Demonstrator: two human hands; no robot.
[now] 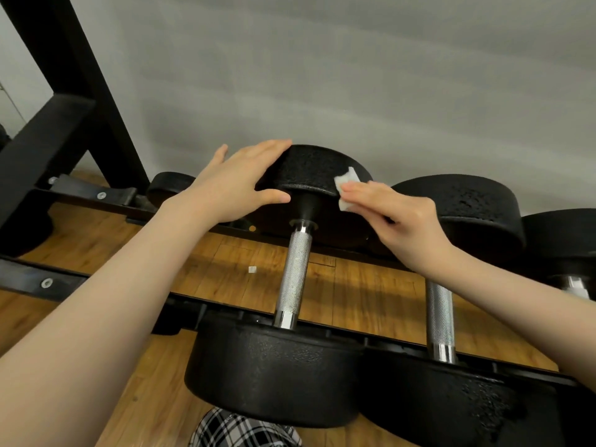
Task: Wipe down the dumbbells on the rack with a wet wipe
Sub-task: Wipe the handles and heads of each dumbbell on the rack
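Setting: a low black rack (pixel 48 283) over a wooden floor (pixel 225 256), against a pale wall (pixel 354 75); the view looks down along the handles.
Dumbbell in hand: the middle dumbbell (pixel 292 282) lies across the two rails, knurled steel handle between them, far head (pixel 309 169) toward the wall and near head (pixel 274 372) toward the viewer.
Left hand: the left hand (pixel 235 182) rests flat on the left side of the far head, fingers spread and extended, thumb under the rim; it braces the head and grasps nothing.
Right hand: the right hand (pixel 396 217) has its fingers closed together on the wet wipe (pixel 345 187), pressing it against the right edge of the far head.
Wipe: small, white, folded; partly hidden under the fingertips.
Neighbours: a second dumbbell (pixel 440 317) lies just to the right; a third (pixel 571 253) shows at the frame edge.
Progress (judgement): wiping is under way on one head. No surface shows visible wetness, so which parts are finished cannot be told; the handle, near head and neighbouring dumbbells likely remain.
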